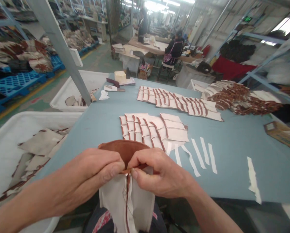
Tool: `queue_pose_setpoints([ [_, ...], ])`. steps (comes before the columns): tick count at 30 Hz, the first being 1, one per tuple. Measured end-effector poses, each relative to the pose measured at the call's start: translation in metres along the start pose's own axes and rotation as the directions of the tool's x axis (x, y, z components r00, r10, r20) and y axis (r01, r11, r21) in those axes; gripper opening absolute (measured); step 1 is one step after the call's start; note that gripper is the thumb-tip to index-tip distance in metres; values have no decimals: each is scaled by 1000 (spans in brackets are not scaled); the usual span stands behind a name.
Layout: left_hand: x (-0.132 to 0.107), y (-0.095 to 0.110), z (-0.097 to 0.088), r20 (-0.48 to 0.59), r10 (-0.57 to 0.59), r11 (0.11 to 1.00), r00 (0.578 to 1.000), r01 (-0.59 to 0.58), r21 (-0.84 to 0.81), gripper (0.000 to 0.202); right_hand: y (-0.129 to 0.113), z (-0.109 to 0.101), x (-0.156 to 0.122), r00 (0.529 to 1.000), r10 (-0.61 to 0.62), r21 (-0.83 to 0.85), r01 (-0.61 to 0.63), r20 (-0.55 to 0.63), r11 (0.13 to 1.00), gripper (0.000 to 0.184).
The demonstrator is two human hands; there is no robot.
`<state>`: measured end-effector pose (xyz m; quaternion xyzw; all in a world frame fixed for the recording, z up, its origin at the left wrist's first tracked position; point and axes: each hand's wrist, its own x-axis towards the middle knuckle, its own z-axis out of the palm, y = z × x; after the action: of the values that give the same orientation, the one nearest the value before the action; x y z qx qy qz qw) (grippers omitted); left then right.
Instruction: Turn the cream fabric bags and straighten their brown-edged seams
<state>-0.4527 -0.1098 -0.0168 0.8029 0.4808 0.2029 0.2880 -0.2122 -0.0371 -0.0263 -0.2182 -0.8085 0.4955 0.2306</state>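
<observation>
A cream and brown sewn piece [141, 197] hangs over the table's near edge in front of me, a seam with a brown edge running down its middle. My left hand [103, 166] pinches its brown top edge just left of that seam. On the other side of the seam, my right hand [154, 171] pinches the same edge between thumb and fingers. The brown inner face [125, 149] shows as a curved flap behind the hands. Past it lies a row of overlapping cream pieces with brown edges [145, 127]. Several white strips [198, 153] lie to its right.
A longer overlapped row [174, 100] and a heap of brown and cream pieces [232, 95] lie farther back on the blue table [232, 136]. White bins [35, 118] with pieces stand at left. A metal post [59, 42] rises there. Another person [175, 48] sits beyond.
</observation>
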Motion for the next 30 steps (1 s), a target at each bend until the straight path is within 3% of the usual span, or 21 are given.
queue_pose_setpoints([
  [4, 18, -2, -1, 74, 51, 996, 996, -45, -75, 44, 4, -6, 4, 996, -29, -118, 39, 82, 992, 14],
  [8, 21, -6, 3, 105, 83, 994, 991, -75, -79, 42, 10, -7, 0, 990, -92, -285, 119, 106, 951, 18],
  [13, 12, -9, 18, -48, 265, 959, 963, -257, 120, 31, 4, -3, -8, 983, -101, -366, 151, 152, 918, 19],
  [15, 10, -7, 21, -99, 290, 941, 952, -266, 208, 29, -1, -3, -9, 977, -108, -396, 173, 182, 902, 20],
  [18, 7, -1, 24, -113, 186, 968, 976, -162, 193, 28, -6, -4, -11, 975, -112, -427, 186, 194, 885, 21],
  [21, -3, 4, 32, -85, 54, 999, 995, -54, 2, 29, -7, -4, -12, 975, -154, -402, 208, 163, 892, 24],
  [26, -33, -4, 53, -100, -123, 982, 987, 106, -153, 34, 2, -7, -5, 960, -264, -244, 280, 95, 929, 39],
  [30, -46, -17, 58, -131, -184, 973, 974, 162, -166, 45, 18, -16, 3, 987, -150, -174, 158, 56, 972, 38],
])
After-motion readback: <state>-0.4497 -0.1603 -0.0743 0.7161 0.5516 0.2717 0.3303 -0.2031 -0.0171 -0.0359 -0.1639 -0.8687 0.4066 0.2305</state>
